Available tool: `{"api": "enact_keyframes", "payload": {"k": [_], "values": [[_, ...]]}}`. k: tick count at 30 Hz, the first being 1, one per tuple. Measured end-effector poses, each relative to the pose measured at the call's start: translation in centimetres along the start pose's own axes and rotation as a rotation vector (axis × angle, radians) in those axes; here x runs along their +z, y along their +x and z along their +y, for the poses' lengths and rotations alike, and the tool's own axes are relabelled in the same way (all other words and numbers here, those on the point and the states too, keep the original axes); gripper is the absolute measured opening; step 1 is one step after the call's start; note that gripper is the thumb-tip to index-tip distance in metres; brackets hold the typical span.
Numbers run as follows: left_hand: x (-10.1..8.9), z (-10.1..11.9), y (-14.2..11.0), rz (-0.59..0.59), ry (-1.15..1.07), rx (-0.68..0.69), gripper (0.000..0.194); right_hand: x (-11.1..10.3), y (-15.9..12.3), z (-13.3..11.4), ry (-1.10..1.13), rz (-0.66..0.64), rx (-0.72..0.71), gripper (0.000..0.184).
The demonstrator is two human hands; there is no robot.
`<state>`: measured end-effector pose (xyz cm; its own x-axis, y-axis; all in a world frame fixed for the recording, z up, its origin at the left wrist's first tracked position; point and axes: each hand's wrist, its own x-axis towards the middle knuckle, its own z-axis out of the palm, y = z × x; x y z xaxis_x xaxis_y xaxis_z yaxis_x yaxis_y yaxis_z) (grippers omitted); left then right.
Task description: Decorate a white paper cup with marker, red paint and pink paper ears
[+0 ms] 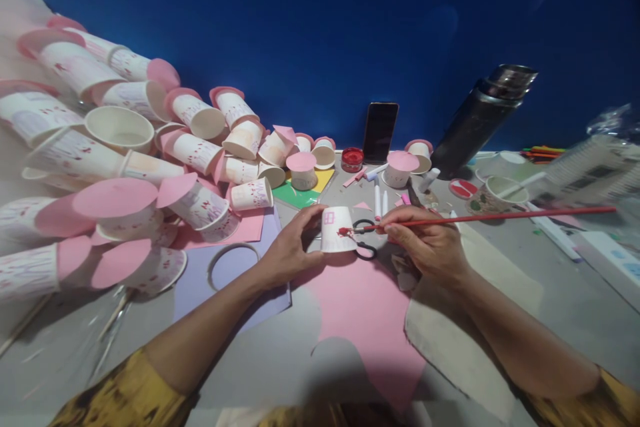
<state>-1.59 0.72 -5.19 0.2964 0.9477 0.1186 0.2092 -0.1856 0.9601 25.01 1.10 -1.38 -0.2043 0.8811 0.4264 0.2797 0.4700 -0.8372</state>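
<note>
My left hand grips a small white paper cup by its left side, fingers behind and thumb in front. A pink window shape is drawn on the cup. In my right hand is a long red paintbrush, held near its bristle end like a pen. Its red-tipped bristles touch the cup's side, where a few red marks show. Black-handled scissors lie just behind the cup, partly hidden. Beneath my hands is a cut sheet of pink paper.
Many decorated cups with pink paper tops crowd the left. A red paint jar, a phone and a dark flask stand at the back. A tape roll lies on purple paper. A patterned cup stands right.
</note>
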Motion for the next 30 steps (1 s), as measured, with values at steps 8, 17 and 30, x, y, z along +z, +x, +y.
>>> {"api": "enact_keyframes", "payload": {"k": [8,17,30], "values": [[-0.12,0.09,-0.06,-0.013,0.045,-0.002,0.077,-0.28,0.07,0.15,0.020,-0.046,-0.079,0.014],[-0.01,0.25,-0.01,-0.006,0.076,0.007,0.076,-0.41,0.03,0.16,0.006,-0.049,-0.070,0.015],[-0.04,0.04,-0.01,0.001,0.111,0.029,0.077,-0.26,0.13,-0.32,-0.004,0.019,-0.015,0.013]]}}
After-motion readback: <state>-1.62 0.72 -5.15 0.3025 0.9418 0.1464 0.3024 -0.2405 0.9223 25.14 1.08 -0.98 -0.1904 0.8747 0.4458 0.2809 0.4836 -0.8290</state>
